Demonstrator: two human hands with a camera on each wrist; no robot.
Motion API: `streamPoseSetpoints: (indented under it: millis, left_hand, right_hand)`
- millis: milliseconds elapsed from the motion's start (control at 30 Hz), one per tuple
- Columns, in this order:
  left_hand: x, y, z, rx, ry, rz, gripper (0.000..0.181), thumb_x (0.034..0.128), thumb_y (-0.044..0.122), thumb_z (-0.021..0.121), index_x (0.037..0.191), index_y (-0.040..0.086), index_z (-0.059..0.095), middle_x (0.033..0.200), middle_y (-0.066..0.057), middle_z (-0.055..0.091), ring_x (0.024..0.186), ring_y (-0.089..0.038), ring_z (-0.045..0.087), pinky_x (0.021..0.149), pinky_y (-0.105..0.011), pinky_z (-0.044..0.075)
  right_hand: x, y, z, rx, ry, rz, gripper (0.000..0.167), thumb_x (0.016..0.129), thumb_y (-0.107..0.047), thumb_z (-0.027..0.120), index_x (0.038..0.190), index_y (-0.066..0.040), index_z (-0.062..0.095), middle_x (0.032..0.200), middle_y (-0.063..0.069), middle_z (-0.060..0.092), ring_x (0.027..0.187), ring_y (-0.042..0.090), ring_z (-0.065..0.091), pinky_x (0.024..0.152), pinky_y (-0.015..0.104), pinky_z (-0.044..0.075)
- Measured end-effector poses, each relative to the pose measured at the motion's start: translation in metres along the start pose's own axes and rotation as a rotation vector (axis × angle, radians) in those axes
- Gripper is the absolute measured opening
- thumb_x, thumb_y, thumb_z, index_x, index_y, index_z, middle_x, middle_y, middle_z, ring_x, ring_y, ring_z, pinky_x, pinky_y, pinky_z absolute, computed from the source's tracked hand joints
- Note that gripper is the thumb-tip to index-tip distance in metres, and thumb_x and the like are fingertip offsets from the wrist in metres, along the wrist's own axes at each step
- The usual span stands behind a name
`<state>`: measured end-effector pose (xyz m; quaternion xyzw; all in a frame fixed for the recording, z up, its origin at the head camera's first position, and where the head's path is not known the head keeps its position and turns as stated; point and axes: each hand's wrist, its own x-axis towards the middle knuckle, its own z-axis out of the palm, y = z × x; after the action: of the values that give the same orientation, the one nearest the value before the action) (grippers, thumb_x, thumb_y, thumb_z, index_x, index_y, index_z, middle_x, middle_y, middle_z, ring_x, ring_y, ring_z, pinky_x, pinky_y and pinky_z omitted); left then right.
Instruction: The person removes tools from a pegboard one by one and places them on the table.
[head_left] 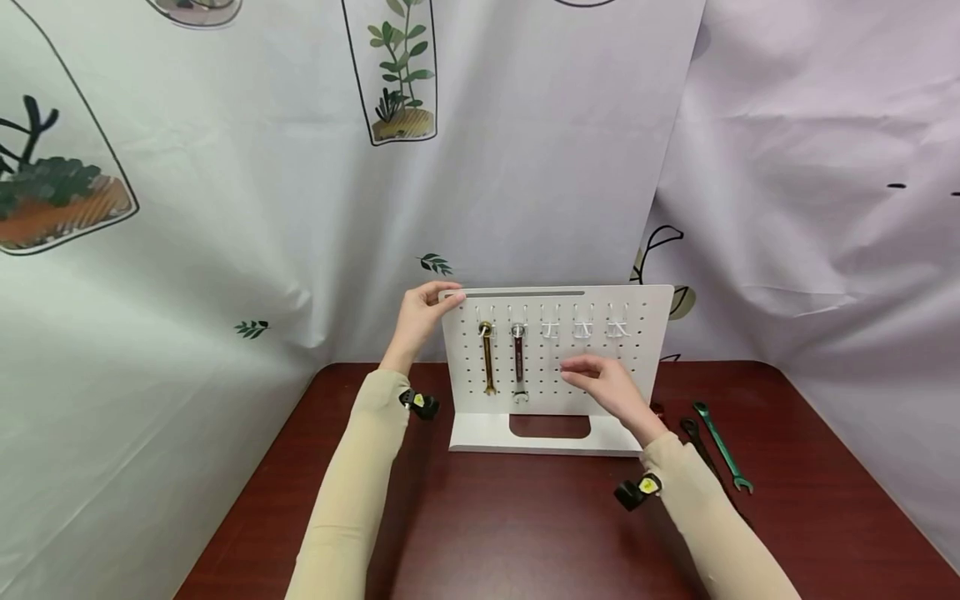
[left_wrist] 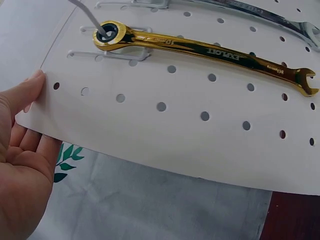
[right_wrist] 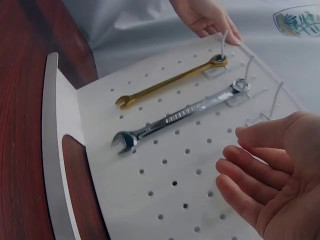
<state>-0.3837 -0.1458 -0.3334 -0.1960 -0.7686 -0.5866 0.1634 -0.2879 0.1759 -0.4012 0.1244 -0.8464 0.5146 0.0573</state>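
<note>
Nearest, at the bottom of the head view, two pale sleeves reach over a dark red table (head_left: pixel 517 517). Right of centre, the right hand (head_left: pixel 606 385) hovers palm inward before a white pegboard (head_left: pixel 551 398), its fingers loosely bent, a gap below the thumb, holding nothing. At lower right, a green wrench (head_left: pixel 723 447) and a dark wrench (head_left: pixel 702 446) lie on the table. On the board's left half hang a gold wrench (left_wrist: pixel 215 52) and, beside it, a silver wrench (right_wrist: pixel 182 114). The gold shank bears upside-down lettering, possibly EXPLOIT; the silver one's is too blurred to read. The left hand (head_left: pixel 422 319) pinches the board's upper left corner, thumb in front, fingers behind. Beyond hangs a plant-printed cloth (head_left: pixel 540 208).
</note>
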Motion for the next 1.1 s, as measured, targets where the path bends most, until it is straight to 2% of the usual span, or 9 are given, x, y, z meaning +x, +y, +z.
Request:
streamPoseSetpoints:
  millis: [267,533,733,967,1100]
  left_hand:
    - [-0.001,0.001,0.003,0.012,0.031,0.0,0.03,0.09,0.031,0.079,0.113,0.012,0.076,0.06,0.003,0.031,0.052,-0.014,0.023,0.053,-0.028,0.026]
    - [0.0,0.001,0.007,0.005,0.043,0.027,0.029,0.0899,0.029,0.079,0.112,0.009,0.076,0.059,0.003,0.034,0.052,-0.014,0.024,0.053,-0.028,0.026]
    - [0.0,0.003,0.006,0.014,0.036,0.033,0.03,0.0907,0.027,0.078,0.113,0.007,0.075,0.06,0.003,0.035,0.052,-0.013,0.025,0.053,-0.028,0.026]
    - [-0.001,0.003,0.004,0.019,0.026,0.024,0.032,0.091,0.028,0.078,0.113,0.006,0.074,0.063,0.001,0.04,0.053,-0.012,0.028,0.054,-0.028,0.028]
    - [-0.003,0.002,0.003,0.016,0.023,0.019,0.032,0.0911,0.029,0.078,0.113,0.007,0.074,0.063,0.002,0.041,0.053,-0.012,0.028,0.054,-0.028,0.028]
  right_hand:
    - [0.015,-0.005,0.016,0.044,-0.026,0.015,0.038,0.098,-0.024,0.069,0.128,-0.002,0.067,0.124,0.014,0.069,0.114,0.029,0.065,0.098,0.047,0.048]
    - [0.026,-0.008,0.027,0.088,-0.046,-0.018,0.036,0.097,-0.016,0.069,0.129,0.001,0.066,0.124,0.017,0.068,0.115,0.033,0.064,0.098,0.048,0.048]
    - [0.032,-0.006,0.035,0.046,-0.055,-0.016,0.038,0.096,-0.019,0.07,0.13,-0.002,0.065,0.123,0.014,0.069,0.114,0.031,0.065,0.098,0.047,0.049]
    - [0.036,-0.004,0.045,0.095,-0.075,-0.026,0.038,0.095,-0.016,0.071,0.129,0.001,0.065,0.123,0.017,0.069,0.112,0.033,0.065,0.098,0.048,0.048]
    - [0.038,-0.003,0.051,0.083,-0.09,-0.011,0.038,0.095,-0.017,0.071,0.129,-0.001,0.065,0.123,0.015,0.069,0.111,0.03,0.065,0.099,0.047,0.048]
